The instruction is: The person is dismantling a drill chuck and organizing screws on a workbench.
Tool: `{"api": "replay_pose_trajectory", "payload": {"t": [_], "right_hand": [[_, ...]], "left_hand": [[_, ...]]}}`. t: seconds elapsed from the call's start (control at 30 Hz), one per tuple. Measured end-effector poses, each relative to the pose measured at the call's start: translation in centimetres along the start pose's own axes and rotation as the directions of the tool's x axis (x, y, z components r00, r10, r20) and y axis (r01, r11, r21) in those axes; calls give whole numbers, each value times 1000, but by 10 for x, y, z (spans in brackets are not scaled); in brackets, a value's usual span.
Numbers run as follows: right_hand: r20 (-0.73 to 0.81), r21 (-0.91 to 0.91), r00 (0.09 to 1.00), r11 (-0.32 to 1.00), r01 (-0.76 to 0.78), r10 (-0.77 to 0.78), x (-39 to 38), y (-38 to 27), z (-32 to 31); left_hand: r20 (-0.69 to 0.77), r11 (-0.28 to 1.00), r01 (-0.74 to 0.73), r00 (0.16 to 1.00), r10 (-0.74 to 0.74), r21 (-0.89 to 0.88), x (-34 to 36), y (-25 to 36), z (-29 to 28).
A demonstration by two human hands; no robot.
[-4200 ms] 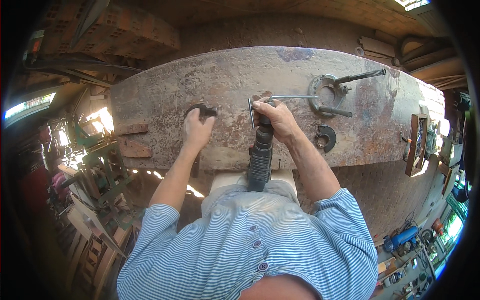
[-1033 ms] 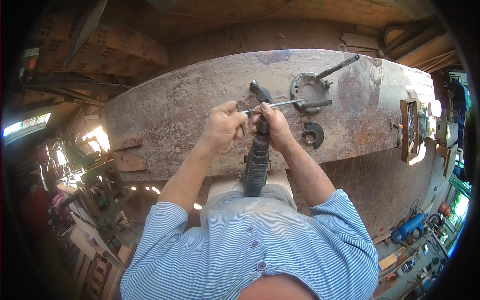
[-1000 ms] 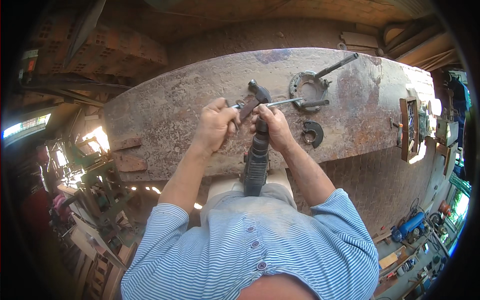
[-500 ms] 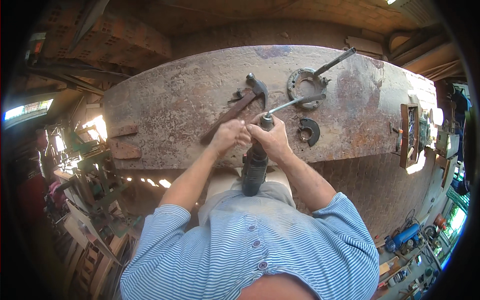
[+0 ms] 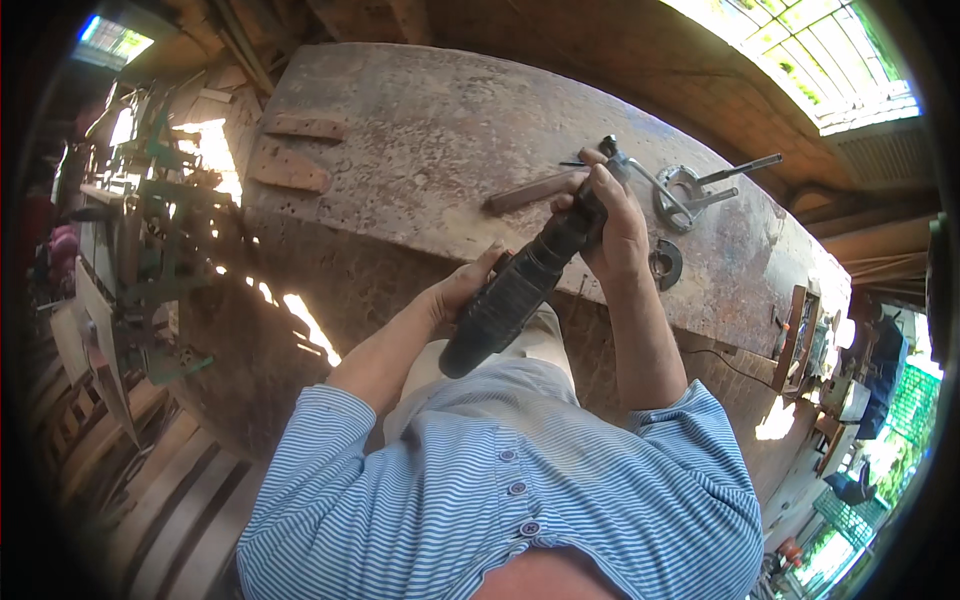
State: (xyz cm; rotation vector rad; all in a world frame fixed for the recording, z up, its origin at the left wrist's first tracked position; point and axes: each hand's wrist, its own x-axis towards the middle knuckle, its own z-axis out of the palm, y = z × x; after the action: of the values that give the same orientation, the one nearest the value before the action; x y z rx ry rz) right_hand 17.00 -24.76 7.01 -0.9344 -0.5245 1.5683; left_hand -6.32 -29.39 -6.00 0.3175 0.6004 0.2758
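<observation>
A long black power tool (image 5: 515,295), which looks like an angle grinder, is held slantwise in front of my body, above the bench's near edge. My left hand (image 5: 465,288) grips the side of its thick body. Around the narrower far end, my right hand (image 5: 617,225) is closed, fingers wrapped by the metal head. Behind that hand lies a hammer, its wooden handle (image 5: 535,192) showing and its head mostly hidden. Just right of the hand are a round metal flange (image 5: 672,184) with rods sticking out and a dark half-round guard (image 5: 665,264).
The worn wooden bench (image 5: 410,150) stretches across the view. Two reddish wedge-shaped pieces (image 5: 290,168) lie at its left end. A wooden tray (image 5: 792,325) sits at the right end. Boards (image 5: 165,500) and a cluttered rack stand at left; a bright window (image 5: 800,60) is upper right.
The view has turned. The tool has swung from nearly upright to a slant, its head toward the upper right. My left hand has moved from near the head down to the body.
</observation>
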Motion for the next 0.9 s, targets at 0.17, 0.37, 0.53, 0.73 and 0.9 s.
{"api": "replay_pose_trajectory", "payload": {"t": [0.17,0.37,0.53,0.73,0.9], "right_hand": [[293,127,894,913,-388,339,-52,136,61],[109,15,825,829,-559,555,-13,238,114],[-216,-15,738,754,-657,639,63,286,116],[-353,-220,729,705,-674,586,113,315,144],[-488,-562,794,566,-603,362,135,341,143]], "left_hand": [[-21,984,3,1000,-7,-177,-137,-12,-3],[-228,796,-338,940,255,-502,-250,-144,-79],[-401,661,-623,779,481,-417,-240,-143,-96],[-579,650,-750,586,567,-123,-219,-130,-129],[-548,678,-672,702,455,-299,-202,-132,-161]]}}
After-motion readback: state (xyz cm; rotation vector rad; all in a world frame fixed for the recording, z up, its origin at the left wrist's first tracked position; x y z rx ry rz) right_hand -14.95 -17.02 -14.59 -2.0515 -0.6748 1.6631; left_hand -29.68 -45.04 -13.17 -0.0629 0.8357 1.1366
